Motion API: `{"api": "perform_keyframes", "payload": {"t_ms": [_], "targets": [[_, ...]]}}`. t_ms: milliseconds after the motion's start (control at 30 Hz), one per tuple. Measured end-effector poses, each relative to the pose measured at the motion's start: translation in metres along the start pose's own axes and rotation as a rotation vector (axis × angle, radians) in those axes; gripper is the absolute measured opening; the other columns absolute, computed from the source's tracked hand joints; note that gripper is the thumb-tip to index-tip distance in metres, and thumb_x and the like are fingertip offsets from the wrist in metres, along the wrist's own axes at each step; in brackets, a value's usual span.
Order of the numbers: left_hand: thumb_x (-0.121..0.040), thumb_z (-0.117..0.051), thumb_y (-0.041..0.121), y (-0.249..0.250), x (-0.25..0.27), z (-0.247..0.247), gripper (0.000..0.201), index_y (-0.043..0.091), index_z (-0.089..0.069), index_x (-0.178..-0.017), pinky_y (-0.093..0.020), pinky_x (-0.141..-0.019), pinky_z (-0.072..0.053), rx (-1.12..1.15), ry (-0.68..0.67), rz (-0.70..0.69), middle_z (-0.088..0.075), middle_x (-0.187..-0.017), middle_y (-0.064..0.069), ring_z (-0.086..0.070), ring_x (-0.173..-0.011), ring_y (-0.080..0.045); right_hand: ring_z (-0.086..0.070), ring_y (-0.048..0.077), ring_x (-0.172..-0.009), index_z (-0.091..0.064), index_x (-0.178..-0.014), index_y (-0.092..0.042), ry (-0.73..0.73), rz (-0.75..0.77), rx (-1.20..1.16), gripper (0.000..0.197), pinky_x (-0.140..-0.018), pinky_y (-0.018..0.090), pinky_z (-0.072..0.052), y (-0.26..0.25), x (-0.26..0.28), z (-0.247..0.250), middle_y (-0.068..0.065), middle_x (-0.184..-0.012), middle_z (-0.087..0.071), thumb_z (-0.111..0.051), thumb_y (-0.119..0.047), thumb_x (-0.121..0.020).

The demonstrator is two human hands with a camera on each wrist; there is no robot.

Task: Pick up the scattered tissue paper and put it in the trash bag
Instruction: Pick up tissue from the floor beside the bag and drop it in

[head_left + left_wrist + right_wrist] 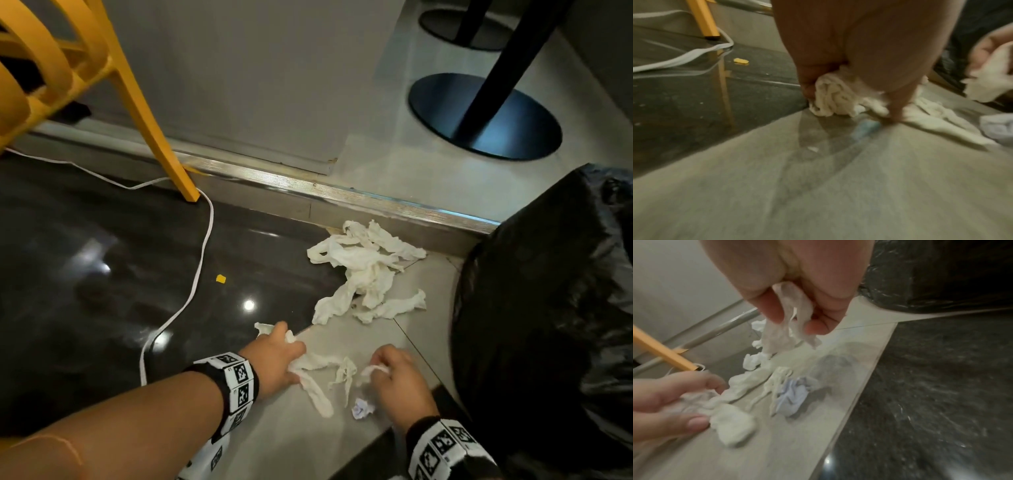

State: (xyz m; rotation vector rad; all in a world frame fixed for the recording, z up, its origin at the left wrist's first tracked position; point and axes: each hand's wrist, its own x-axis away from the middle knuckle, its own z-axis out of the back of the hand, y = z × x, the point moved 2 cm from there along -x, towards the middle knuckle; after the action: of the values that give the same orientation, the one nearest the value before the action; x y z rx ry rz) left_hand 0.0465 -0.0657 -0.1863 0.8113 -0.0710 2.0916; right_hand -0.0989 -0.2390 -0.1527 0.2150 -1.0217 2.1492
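Observation:
White tissue strips lie scattered on the floor. My left hand (277, 359) grips a long twisted tissue strip (313, 383) down on the tile; in the left wrist view the fingers curl round its bunched end (830, 97). My right hand (394, 373) pinches a small tissue piece (791, 316) between thumb and fingers, just above the floor. A larger tissue pile (366, 270) lies farther off by the metal threshold. A loose strip (344, 375) and a crumpled bluish-white paper ball (361, 408) lie between my hands. The black trash bag (548, 325) stands at the right.
A yellow chair leg (161, 144) stands on the dark glossy floor at left, with a white cable (202, 250) looping past it. A small yellow scrap (221, 279) lies on the dark floor. A black table base (479, 116) sits beyond the metal threshold (342, 195).

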Motion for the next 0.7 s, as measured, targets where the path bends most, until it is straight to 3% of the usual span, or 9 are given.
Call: {"api": "perform_keyframes", "payload": {"t_ms": [33, 100, 167, 233, 300, 400, 533, 633, 700], "targets": [[-0.088, -0.048, 0.047, 0.004, -0.001, 0.001, 0.042, 0.018, -0.048, -0.118, -0.039, -0.087, -0.047, -0.039, -0.022, 0.017, -0.033, -0.128, -0.013, -0.053, -0.104, -0.037, -0.055, 0.015, -0.087, -0.053, -0.093, -0.029, -0.083, 0.024, 0.067, 0.018, -0.086, 0.032, -0.048, -0.002, 0.003, -0.004, -0.002, -0.105, -0.049, -0.055, -0.015, -0.081], [-0.091, -0.048, 0.031, 0.008, -0.005, 0.003, 0.032, 0.011, -0.051, -0.116, -0.039, -0.086, -0.047, -0.041, -0.054, 0.054, -0.039, -0.127, -0.015, -0.053, -0.106, -0.038, -0.053, 0.014, -0.098, -0.046, -0.117, -0.040, -0.216, 0.074, 0.191, 0.046, -0.093, 0.028, -0.046, -0.002, 0.004, -0.014, -0.004, -0.119, -0.039, -0.060, -0.023, -0.076], [-0.088, -0.048, 0.018, 0.009, -0.006, 0.008, 0.029, 0.008, -0.051, -0.115, -0.038, -0.086, -0.047, 0.007, -0.059, 0.068, -0.046, -0.125, -0.015, -0.055, -0.105, -0.036, -0.047, 0.019, -0.115, -0.035, -0.130, -0.049, -0.306, 0.124, 0.311, 0.066, -0.101, 0.030, -0.043, -0.001, 0.005, -0.025, -0.003, -0.136, -0.025, -0.059, -0.022, -0.074], [-0.086, -0.046, 0.011, 0.008, -0.004, 0.015, 0.031, 0.010, -0.048, -0.116, -0.036, -0.084, -0.046, 0.045, -0.028, 0.059, -0.049, -0.120, -0.015, -0.056, -0.104, -0.035, -0.037, 0.024, -0.123, -0.034, -0.131, -0.049, -0.348, 0.202, 0.441, 0.066, -0.104, 0.033, -0.040, 0.002, 0.007, -0.035, -0.006, -0.145, -0.015, -0.056, -0.015, -0.079], [-0.085, -0.042, 0.007, 0.008, 0.001, 0.021, 0.031, 0.011, -0.046, -0.116, -0.035, -0.079, -0.043, 0.063, 0.015, 0.041, -0.052, -0.116, -0.015, -0.056, -0.101, -0.035, -0.039, 0.026, -0.119, -0.046, -0.125, -0.040, -0.314, 0.280, 0.494, 0.049, -0.100, 0.033, -0.041, 0.007, 0.008, -0.042, -0.005, -0.145, -0.023, -0.048, -0.010, -0.086], [-0.084, -0.042, 0.005, 0.012, 0.004, 0.030, 0.038, 0.014, -0.043, -0.121, -0.033, -0.075, -0.040, 0.096, 0.118, -0.002, -0.049, -0.120, -0.012, -0.056, -0.098, -0.033, -0.048, 0.026, -0.107, -0.059, -0.108, -0.022, -0.277, 0.291, 0.498, 0.027, -0.091, 0.032, -0.043, 0.014, 0.010, -0.044, 0.003, -0.127, -0.047, -0.042, -0.012, -0.089], [-0.086, -0.046, 0.008, 0.020, -0.014, 0.042, 0.062, 0.027, -0.026, -0.142, -0.041, -0.087, -0.048, 0.071, 0.253, -0.024, -0.024, -0.145, -0.006, -0.055, -0.107, -0.035, -0.058, 0.021, -0.091, -0.060, -0.082, -0.023, -0.211, 0.097, 0.263, 0.013, -0.081, 0.024, -0.043, 0.015, 0.011, -0.032, 0.002, -0.096, -0.058, -0.049, -0.018, -0.086], [-0.086, -0.044, 0.005, 0.036, -0.043, 0.047, 0.074, 0.033, -0.013, -0.147, -0.045, -0.090, -0.050, -0.009, 0.239, -0.127, -0.004, -0.158, -0.005, -0.052, -0.114, -0.035, -0.053, 0.021, -0.069, -0.054, -0.062, -0.019, -0.087, -0.143, -0.215, 0.017, -0.067, 0.029, -0.041, 0.011, 0.013, -0.010, 0.004, -0.069, -0.056, -0.050, -0.019, -0.078], [-0.088, -0.041, 0.003, 0.043, -0.058, 0.047, 0.076, 0.034, -0.006, -0.149, -0.045, -0.087, -0.050, -0.070, 0.197, -0.148, -0.006, -0.158, -0.005, -0.054, -0.110, -0.037, -0.046, 0.021, -0.064, -0.049, -0.055, -0.018, -0.026, -0.254, -0.535, 0.018, -0.062, 0.032, -0.036, 0.003, 0.014, 0.009, 0.004, -0.062, -0.048, -0.050, -0.016, -0.073]]}}
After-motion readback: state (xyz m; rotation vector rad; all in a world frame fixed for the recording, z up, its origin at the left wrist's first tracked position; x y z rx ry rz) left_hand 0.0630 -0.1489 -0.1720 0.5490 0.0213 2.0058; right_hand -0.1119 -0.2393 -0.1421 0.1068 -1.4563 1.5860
